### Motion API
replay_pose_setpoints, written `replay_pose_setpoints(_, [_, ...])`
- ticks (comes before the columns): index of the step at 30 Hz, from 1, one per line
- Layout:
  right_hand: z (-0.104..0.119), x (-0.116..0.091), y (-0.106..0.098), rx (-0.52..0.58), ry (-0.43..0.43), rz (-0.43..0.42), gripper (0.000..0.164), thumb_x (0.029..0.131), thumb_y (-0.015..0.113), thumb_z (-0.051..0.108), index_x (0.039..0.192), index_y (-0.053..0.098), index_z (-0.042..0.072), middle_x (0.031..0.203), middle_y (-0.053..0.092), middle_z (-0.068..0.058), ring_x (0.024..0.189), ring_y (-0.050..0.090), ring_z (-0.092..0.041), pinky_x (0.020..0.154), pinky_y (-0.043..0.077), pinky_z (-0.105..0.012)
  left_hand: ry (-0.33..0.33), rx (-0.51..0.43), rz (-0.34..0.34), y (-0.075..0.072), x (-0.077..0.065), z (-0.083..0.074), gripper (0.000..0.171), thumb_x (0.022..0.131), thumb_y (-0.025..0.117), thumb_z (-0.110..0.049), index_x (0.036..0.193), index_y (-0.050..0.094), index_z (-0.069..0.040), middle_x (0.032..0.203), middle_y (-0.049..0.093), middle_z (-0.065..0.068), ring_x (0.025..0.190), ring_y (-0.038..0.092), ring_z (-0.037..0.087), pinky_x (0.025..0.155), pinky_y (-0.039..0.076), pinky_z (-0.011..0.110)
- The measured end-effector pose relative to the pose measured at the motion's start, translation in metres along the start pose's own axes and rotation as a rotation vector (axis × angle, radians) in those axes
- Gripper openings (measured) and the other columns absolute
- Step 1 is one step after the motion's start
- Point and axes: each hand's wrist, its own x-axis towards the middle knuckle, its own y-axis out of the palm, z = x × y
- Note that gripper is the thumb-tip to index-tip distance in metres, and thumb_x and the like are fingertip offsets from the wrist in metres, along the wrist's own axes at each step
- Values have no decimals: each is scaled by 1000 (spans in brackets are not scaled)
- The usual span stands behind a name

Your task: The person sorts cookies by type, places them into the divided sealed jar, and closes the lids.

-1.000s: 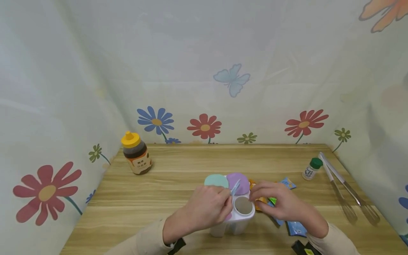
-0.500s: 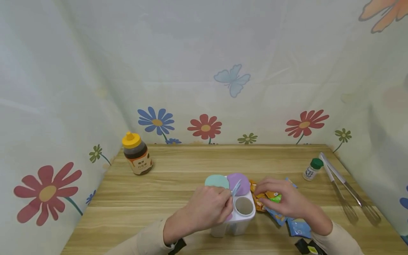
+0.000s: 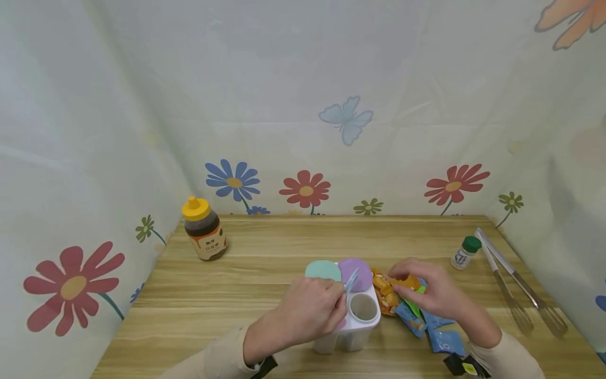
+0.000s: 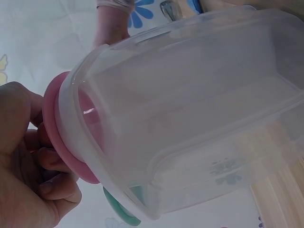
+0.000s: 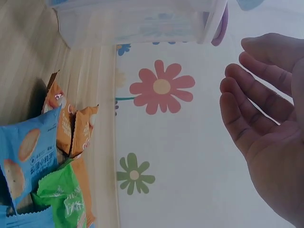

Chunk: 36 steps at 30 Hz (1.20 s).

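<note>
a translucent multi-compartment container [image 3: 356, 339] w/ a white top is seen upright on the worktop [image 3: 265, 231], nr the middle of its near side. its far-l. mouth is covered by a teal lid [image 3: 323, 270], the far-r. one by a purple lid [image 3: 357, 273], the near-l. one by a pink lid [image 4: 51, 118], mostly hidden in the head view; the near-r. round mouth [image 3: 363, 307] is left uncovered. a light-blue lid [image 3: 351, 280], seen approx. edge-on, is held above the container by the l. hand [image 3: 305, 308], fingers curled & clamped on it; the exact grip can't be made out.

the r. hand [image 3: 433, 289] is held over the snack packets, just r. of the container, w/ thumb & fingers apart, fingers slightly bent. orange packets [image 3: 384, 300] are laid right beside the container, w/ a green packet [image 5: 61, 199] & several blue packets [image 3: 447, 342] heaped to the r., some partly hidden by the hand.

farther out, a green-capped shaker [image 3: 465, 253] is stood at far r., beside metal tongs [image 3: 519, 282] laid lengthwise. a yellow-capped honey bottle [image 3: 205, 234] is stood at far l. the worktop is backed by a floral cloth [image 3: 379, 68].
</note>
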Motion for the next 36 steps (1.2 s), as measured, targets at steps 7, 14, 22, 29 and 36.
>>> replay_pose_setpoints(7, [-11,-3,-4,-49,-25,-96,42,70,79,-8,103,68,15,95,69,5,80,63,-11,72,52,-20,3,19,-20,0,0,-1,26,88,60,-24,64,50,-21,55,39,-13,48,34,0,42,18,14])
replay_pose_setpoints(14, [-20,-5,-6,-85,-2,-127,42,69,80,-7,103,69,14,93,70,4,78,64,-11,72,51,-18,-3,18,-15,0,-2,-1,26,88,60,-25,64,50,-21,55,39,-13,48,34,0,41,19,14])
replay_pose_setpoints(22, [-23,-11,-7,-109,75,-162,37,72,80,-4,103,70,14,91,70,7,77,60,-4,71,48,-14,7,15,-25,-1,-1,-1,28,88,60,-24,63,47,-21,55,37,-13,48,33,0,42,18,14])
replay_pose_setpoints(29, [-37,-19,-6,-185,130,-199,34,71,80,-3,101,69,7,86,69,4,74,59,-4,71,45,-9,15,13,0,-2,-1,1,27,89,60,-25,65,49,-20,55,38,-13,49,33,0,42,20,14])
replay_pose_setpoints(36, [-48,-25,-9,-246,175,-212,35,70,81,-3,102,68,6,86,70,-4,73,60,-7,70,45,-8,17,16,8,-1,0,1,26,90,59,-26,66,50,-20,56,39,-12,49,34,0,42,21,14])
